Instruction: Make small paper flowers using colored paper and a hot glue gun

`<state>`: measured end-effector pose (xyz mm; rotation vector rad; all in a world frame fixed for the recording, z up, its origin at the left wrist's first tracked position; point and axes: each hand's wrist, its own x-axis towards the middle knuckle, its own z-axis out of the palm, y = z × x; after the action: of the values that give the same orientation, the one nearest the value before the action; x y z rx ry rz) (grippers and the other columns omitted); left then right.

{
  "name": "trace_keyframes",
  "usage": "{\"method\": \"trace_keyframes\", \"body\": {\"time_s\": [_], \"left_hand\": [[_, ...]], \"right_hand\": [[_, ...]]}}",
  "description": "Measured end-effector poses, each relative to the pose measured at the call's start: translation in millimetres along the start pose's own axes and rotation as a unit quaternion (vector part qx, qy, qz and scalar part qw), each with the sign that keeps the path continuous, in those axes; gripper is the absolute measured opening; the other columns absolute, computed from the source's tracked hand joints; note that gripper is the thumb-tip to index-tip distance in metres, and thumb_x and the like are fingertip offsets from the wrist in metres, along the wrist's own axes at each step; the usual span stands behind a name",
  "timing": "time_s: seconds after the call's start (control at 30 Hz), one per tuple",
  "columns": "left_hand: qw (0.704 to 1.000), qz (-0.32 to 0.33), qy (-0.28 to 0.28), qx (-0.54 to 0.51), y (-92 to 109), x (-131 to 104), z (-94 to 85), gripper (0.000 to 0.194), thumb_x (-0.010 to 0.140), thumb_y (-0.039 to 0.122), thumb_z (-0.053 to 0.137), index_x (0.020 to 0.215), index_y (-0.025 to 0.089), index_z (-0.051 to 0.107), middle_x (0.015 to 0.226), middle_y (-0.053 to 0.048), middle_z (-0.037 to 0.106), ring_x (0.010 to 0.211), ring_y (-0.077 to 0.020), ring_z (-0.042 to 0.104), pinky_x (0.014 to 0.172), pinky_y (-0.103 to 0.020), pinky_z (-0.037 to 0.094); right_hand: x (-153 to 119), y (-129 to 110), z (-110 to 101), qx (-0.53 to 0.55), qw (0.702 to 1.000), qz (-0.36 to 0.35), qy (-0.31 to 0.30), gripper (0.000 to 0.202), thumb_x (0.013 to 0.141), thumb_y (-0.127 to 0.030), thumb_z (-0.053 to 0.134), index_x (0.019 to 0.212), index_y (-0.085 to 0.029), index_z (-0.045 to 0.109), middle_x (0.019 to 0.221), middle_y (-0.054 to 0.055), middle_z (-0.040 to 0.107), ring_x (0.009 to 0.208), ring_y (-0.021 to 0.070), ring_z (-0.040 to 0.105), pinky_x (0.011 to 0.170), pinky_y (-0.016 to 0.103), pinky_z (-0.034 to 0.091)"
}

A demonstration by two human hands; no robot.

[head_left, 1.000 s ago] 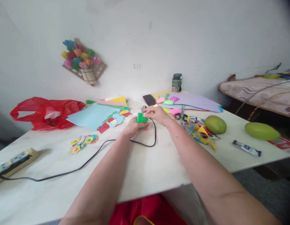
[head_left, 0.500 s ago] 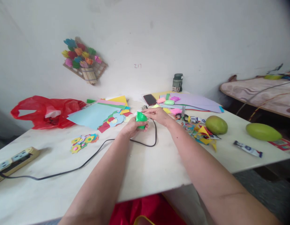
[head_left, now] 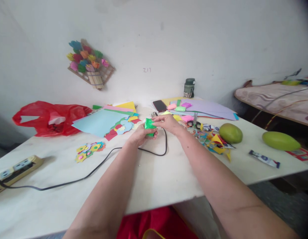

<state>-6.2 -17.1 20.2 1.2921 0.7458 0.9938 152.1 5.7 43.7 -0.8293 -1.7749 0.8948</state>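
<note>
A small shiny green packet [head_left: 149, 124] is held above the middle of the table, with the fingers of my left hand [head_left: 141, 134] wrapped round it. At its upper right edge, my right hand [head_left: 167, 122] is closed in a pinch, fingertips touching the wrapper. What exactly lies between those fingertips is too small to tell. A black cable [head_left: 166, 142] loops on the table just under and beside my hands. Paper cut-outs [head_left: 122, 127] lie beyond my left hand, and scissors [head_left: 195, 122] rest to the right of my right hand.
A red plastic bag [head_left: 51, 119], blue paper [head_left: 96, 122], paper flowers [head_left: 90, 151] and a power strip [head_left: 18, 171] are on the left. Behind are a phone [head_left: 159, 106], small coloured packets [head_left: 180, 109] and a bottle [head_left: 189, 88]. Paper scraps [head_left: 216, 142], green fruit [head_left: 230, 133] and a tube [head_left: 264, 158] lie right.
My right fingertips have shifted slightly down and right along the top edge of the green packet. My left hand keeps its hold in nearly the same place.
</note>
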Motion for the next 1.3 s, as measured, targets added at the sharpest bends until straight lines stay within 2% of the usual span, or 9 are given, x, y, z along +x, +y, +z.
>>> {"method": "trace_keyframes", "body": {"time_s": [0.17, 0.4, 0.6, 0.73, 0.87, 1.07, 1.3], "left_hand": [[1.000, -0.011, 0.001, -0.002, -0.9, 0.3, -1.0, 0.038, 0.059, 0.026, 0.075, 0.089, 0.011, 0.059, 0.069, -0.005, 0.063, 0.058, -0.0147, 0.060, 0.050, -0.025, 0.044], [1.000, -0.018, 0.006, -0.007, -2.7, 1.2, -2.1, 0.040, 0.058, 0.024, 0.075, 0.092, 0.012, 0.058, 0.070, -0.006, 0.064, 0.058, -0.0158, 0.061, 0.049, -0.025, 0.044], [1.000, -0.021, 0.006, -0.005, -2.4, 1.5, -2.7, 0.036, 0.059, 0.024, 0.075, 0.088, 0.011, 0.057, 0.068, -0.006, 0.064, 0.056, -0.0153, 0.061, 0.049, -0.025, 0.044], [1.000, -0.015, -0.003, -0.013, 0.0, -0.6, -0.3, 0.038, 0.059, 0.025, 0.075, 0.089, 0.011, 0.055, 0.067, -0.005, 0.063, 0.054, -0.0141, 0.060, 0.049, -0.024, 0.045], [1.000, -0.014, 0.005, -0.016, 1.9, -2.2, 1.3, 0.043, 0.061, 0.027, 0.075, 0.095, 0.012, 0.053, 0.069, -0.004, 0.063, 0.051, -0.0135, 0.060, 0.047, -0.024, 0.045], [1.000, -0.015, 0.014, -0.002, 1.3, -1.0, -0.9, 0.042, 0.062, 0.027, 0.074, 0.095, 0.014, 0.051, 0.071, -0.004, 0.064, 0.052, -0.0147, 0.061, 0.047, -0.024, 0.045], [1.000, -0.013, 0.021, 0.005, 1.4, -1.4, -0.4, 0.040, 0.062, 0.029, 0.074, 0.091, 0.014, 0.051, 0.067, -0.003, 0.063, 0.052, -0.0155, 0.061, 0.047, -0.024, 0.045]], "right_hand": [[0.2, -1.4, 1.5, -0.038, 0.999, 0.003, 0.028, 0.019, 0.060, -0.018, 0.070, 0.079, -0.014, 0.071, 0.092, 0.010, 0.070, 0.085, 0.0207, 0.064, 0.082, 0.036, 0.049], [1.4, 2.2, 5.1, -0.015, 1.000, 0.011, 0.017, 0.023, 0.061, -0.019, 0.068, 0.084, -0.016, 0.071, 0.089, 0.005, 0.071, 0.088, 0.0212, 0.064, 0.085, 0.037, 0.049], [3.7, 5.4, 8.8, -0.052, 0.998, 0.008, 0.043, 0.025, 0.060, -0.019, 0.069, 0.084, -0.013, 0.070, 0.088, 0.009, 0.070, 0.084, 0.0221, 0.065, 0.078, 0.036, 0.050], [4.2, 7.0, 10.1, -0.072, 0.996, -0.015, 0.055, 0.021, 0.060, -0.016, 0.069, 0.080, -0.014, 0.066, 0.095, 0.010, 0.068, 0.081, 0.0192, 0.065, 0.073, 0.033, 0.052], [4.3, 11.0, 9.6, -0.082, 0.994, -0.040, 0.068, 0.027, 0.059, -0.019, 0.070, 0.085, -0.015, 0.064, 0.099, 0.009, 0.067, 0.079, 0.0173, 0.065, 0.069, 0.031, 0.052], [4.4, 15.3, 8.2, -0.067, 0.993, -0.086, 0.041, 0.018, 0.065, -0.016, 0.063, 0.081, -0.021, 0.069, 0.114, 0.005, 0.062, 0.084, 0.0148, 0.063, 0.076, 0.030, 0.051], [3.9, 13.8, 8.5, -0.058, 0.995, -0.073, 0.034, 0.025, 0.065, -0.013, 0.063, 0.086, -0.022, 0.071, 0.119, 0.006, 0.059, 0.088, 0.0160, 0.063, 0.077, 0.031, 0.051]]}}
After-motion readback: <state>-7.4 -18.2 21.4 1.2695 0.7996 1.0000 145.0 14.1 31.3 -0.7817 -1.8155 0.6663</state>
